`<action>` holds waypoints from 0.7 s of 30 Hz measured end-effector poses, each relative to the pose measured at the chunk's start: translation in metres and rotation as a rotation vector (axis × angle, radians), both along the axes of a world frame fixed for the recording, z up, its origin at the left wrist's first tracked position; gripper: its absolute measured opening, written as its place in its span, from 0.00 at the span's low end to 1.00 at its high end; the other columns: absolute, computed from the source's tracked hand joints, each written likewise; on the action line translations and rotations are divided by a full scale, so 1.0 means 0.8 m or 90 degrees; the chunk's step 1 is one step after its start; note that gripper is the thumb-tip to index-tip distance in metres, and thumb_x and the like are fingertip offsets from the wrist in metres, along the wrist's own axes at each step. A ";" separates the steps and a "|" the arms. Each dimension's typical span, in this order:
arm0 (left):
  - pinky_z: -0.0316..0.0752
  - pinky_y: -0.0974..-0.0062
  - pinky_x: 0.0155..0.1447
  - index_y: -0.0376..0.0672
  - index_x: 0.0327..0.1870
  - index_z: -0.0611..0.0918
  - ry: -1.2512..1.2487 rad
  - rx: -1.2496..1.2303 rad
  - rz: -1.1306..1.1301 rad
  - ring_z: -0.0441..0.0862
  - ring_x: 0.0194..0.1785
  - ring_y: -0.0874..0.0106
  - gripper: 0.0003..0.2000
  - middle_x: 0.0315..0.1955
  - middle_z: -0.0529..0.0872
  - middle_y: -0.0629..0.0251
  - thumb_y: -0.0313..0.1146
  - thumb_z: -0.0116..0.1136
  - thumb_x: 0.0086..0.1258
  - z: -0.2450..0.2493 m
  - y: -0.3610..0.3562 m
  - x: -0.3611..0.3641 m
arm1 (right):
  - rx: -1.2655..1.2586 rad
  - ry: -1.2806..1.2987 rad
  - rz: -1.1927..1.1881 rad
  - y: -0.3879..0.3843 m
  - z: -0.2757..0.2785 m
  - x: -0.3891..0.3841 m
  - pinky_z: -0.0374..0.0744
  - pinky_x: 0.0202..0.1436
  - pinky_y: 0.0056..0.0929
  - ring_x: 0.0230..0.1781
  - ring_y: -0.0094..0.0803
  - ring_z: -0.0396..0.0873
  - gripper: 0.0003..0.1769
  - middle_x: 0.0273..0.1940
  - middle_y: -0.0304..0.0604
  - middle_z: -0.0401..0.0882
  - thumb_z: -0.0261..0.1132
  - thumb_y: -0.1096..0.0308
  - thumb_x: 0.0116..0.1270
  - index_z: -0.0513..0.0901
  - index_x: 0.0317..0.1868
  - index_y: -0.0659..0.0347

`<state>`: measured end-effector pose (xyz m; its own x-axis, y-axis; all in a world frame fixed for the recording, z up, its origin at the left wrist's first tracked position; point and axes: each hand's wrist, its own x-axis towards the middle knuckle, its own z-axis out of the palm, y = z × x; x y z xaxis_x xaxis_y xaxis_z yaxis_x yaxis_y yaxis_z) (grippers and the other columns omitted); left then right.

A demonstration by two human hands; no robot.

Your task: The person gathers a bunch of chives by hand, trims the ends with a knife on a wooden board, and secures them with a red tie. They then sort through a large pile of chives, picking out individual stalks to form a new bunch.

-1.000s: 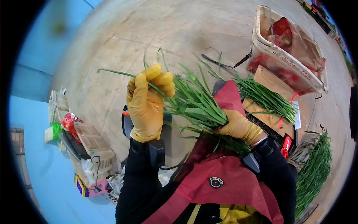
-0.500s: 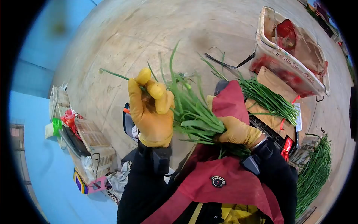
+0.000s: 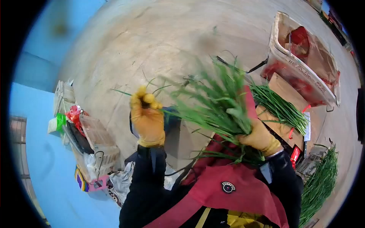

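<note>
My right hand (image 3: 262, 138), in a yellow glove, grips a loose bunch of chives (image 3: 222, 110) near its base. The leaves fan up and to the left, blurred by motion. To the left of the bunch is my left hand (image 3: 149, 119), gloved too, palm up with curled fingers. A few thin chive stalks (image 3: 122, 92) stick out from between those fingers. Loose leaves hang below the bunch over the dark red apron (image 3: 224, 174).
At right, a neat pile of chives (image 3: 283, 108) lies on cardboard, with a larger heap (image 3: 321, 182) nearer me. Behind stands a white crate (image 3: 300, 68) holding red and brown wrapping. Crates with bags (image 3: 97, 133) line the blue wall at left.
The bunch in my right hand has swung right and up, its leaves spreading wider. My left hand has moved slightly left and down, away from the bunch. The view has shifted a little.
</note>
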<state>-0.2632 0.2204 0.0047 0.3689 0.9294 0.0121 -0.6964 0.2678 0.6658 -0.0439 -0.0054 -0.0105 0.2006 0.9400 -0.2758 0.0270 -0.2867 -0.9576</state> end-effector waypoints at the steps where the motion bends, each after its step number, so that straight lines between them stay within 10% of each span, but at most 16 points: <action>1: 0.72 0.75 0.38 0.40 0.51 0.82 0.038 -0.063 0.029 0.76 0.31 0.75 0.16 0.34 0.84 0.67 0.43 0.49 0.76 -0.026 0.007 -0.010 | 0.010 0.016 -0.026 -0.004 0.017 0.003 0.75 0.52 0.28 0.46 0.28 0.78 0.29 0.44 0.41 0.82 0.68 0.73 0.53 0.75 0.57 0.67; 7: 0.75 0.71 0.43 0.46 0.49 0.82 0.252 -0.195 0.120 0.82 0.40 0.71 0.15 0.38 0.87 0.68 0.46 0.51 0.73 -0.213 0.058 -0.073 | 0.083 -0.112 -0.166 -0.032 -0.001 0.022 0.78 0.48 0.31 0.41 0.31 0.80 0.30 0.42 0.41 0.82 0.70 0.75 0.48 0.75 0.56 0.64; 18: 0.75 0.60 0.57 0.42 0.56 0.78 0.211 0.050 0.318 0.81 0.53 0.66 0.17 0.50 0.83 0.58 0.42 0.46 0.76 -0.207 0.276 -0.108 | 0.014 -0.013 -0.225 -0.050 -0.028 0.043 0.83 0.36 0.33 0.33 0.32 0.82 0.24 0.38 0.41 0.81 0.67 0.79 0.52 0.74 0.52 0.65; 21: 0.73 0.62 0.59 0.42 0.57 0.78 0.416 0.008 0.294 0.80 0.55 0.68 0.17 0.52 0.83 0.59 0.42 0.48 0.75 -0.254 0.347 -0.171 | 0.009 -0.061 -0.223 -0.051 -0.026 0.044 0.82 0.36 0.31 0.35 0.31 0.82 0.26 0.39 0.41 0.81 0.68 0.79 0.50 0.74 0.53 0.65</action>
